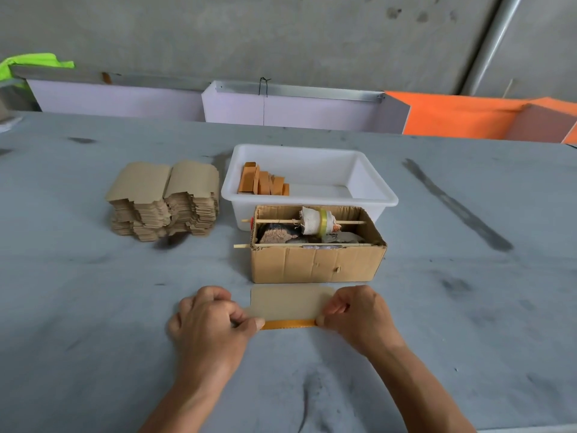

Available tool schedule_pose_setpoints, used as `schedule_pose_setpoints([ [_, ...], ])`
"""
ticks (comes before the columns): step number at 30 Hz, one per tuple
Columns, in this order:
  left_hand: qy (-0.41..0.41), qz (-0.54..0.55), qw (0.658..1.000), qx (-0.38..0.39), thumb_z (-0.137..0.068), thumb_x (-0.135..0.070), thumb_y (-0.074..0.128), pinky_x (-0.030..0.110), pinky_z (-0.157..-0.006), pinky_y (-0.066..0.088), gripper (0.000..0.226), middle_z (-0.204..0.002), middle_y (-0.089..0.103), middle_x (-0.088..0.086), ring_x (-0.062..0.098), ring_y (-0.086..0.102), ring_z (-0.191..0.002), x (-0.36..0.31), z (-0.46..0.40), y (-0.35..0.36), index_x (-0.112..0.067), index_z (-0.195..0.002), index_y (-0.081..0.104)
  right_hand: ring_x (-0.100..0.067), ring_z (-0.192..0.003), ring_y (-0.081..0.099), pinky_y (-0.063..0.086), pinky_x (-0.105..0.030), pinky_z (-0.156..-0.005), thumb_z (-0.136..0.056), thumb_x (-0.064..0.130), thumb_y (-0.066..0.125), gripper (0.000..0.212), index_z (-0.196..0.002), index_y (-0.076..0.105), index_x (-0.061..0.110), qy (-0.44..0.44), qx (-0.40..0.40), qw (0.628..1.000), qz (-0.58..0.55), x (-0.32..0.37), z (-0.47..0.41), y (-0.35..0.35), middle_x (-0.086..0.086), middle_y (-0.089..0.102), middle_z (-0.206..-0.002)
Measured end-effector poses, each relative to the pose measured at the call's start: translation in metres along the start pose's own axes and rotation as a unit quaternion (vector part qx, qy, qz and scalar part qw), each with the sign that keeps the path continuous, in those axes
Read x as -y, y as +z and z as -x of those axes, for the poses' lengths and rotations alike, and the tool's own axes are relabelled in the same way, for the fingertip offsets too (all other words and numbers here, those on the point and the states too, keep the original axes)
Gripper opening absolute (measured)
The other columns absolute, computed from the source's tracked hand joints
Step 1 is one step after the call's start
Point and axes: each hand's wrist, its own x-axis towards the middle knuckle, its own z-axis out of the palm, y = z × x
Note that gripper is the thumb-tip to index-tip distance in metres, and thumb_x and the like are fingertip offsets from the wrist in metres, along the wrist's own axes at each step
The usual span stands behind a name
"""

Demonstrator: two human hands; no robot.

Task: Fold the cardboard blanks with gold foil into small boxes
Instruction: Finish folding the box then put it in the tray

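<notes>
A brown cardboard blank (288,303) lies on the grey table just in front of me, its plain side up, with a gold foil strip (288,324) showing along its near edge. My left hand (212,320) pinches the blank's left end with curled fingers. My right hand (359,314) pinches its right end the same way. A tall stack of flat blanks (164,201) stands at the back left. Several folded gold boxes (263,182) lean in a row inside the white plastic tub (371,198).
An open corrugated carton (317,265) stands right behind the blank, holding stones and a tape roll (323,221) on a wooden stick. The white tub is behind it. Lilac and orange panels (452,115) line the table's far edge.
</notes>
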Motion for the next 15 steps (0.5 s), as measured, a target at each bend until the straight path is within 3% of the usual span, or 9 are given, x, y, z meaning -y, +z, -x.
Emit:
schedule_pose_setpoints([
  [3, 0.002, 0.014, 1.0, -0.008, -0.074, -0.036, 0.076, 0.028, -0.085, 0.018, 0.028, -0.103, 0.048, -0.017, 0.014, 0.039, -0.11, 0.005, 0.001, -0.002, -0.035, -0.055, 0.056, -0.018, -0.083, 0.059, 0.045, -0.022, -0.07, -0.076, 0.009, 0.071, 0.03, -0.057, 0.058, 0.029, -0.004, 0.004, 0.999, -0.043, -0.001, 0.004, 0.001, 0.014, 0.056, -0.064],
  [7, 0.023, -0.026, 0.998, -0.047, -0.067, -0.014, 0.083, 0.037, -0.083, 0.031, 0.025, -0.095, 0.062, 0.0, 0.031, 0.052, -0.096, 0.01, 0.003, -0.011, -0.025, -0.057, 0.062, -0.023, -0.088, 0.059, 0.048, -0.028, -0.075, -0.077, 0.006, 0.068, 0.027, -0.061, 0.061, 0.027, -0.018, -0.024, 0.998, -0.064, -0.004, 0.009, 0.005, 0.014, 0.055, -0.066],
  [10, 0.134, -0.041, 0.985, -0.102, -0.048, 0.005, 0.086, 0.041, -0.074, 0.037, 0.032, -0.083, 0.063, 0.009, 0.036, 0.058, -0.079, 0.008, 0.006, -0.01, -0.013, -0.065, 0.066, -0.023, -0.088, 0.057, 0.048, -0.029, -0.075, -0.077, 0.007, 0.07, 0.02, -0.066, 0.065, 0.023, -0.028, -0.051, 0.996, -0.061, -0.005, 0.012, 0.009, 0.011, 0.055, -0.07],
  [13, 0.276, -0.021, 0.935, -0.222, -0.071, 0.007, 0.06, 0.039, -0.073, 0.034, 0.018, -0.085, 0.066, 0.01, 0.029, 0.05, -0.079, -0.006, 0.02, -0.006, -0.008, -0.074, 0.07, -0.022, -0.087, 0.056, 0.047, -0.028, -0.074, -0.075, 0.009, 0.072, 0.014, -0.068, 0.068, 0.021, -0.033, -0.049, 0.996, -0.06, -0.006, 0.011, 0.008, 0.008, 0.057, -0.071],
  [15, 0.373, -0.011, 0.898, -0.232, -0.089, -0.003, 0.036, 0.036, -0.07, 0.036, 0.039, -0.082, 0.068, 0.008, 0.024, 0.045, -0.078, -0.013, 0.03, 0.002, -0.006, -0.073, 0.072, -0.022, -0.086, 0.056, 0.047, -0.027, -0.073, -0.074, 0.009, 0.072, 0.014, -0.067, 0.068, 0.021, -0.034, -0.049, 0.996, -0.06, -0.006, 0.01, 0.008, 0.006, 0.057, -0.073],
])
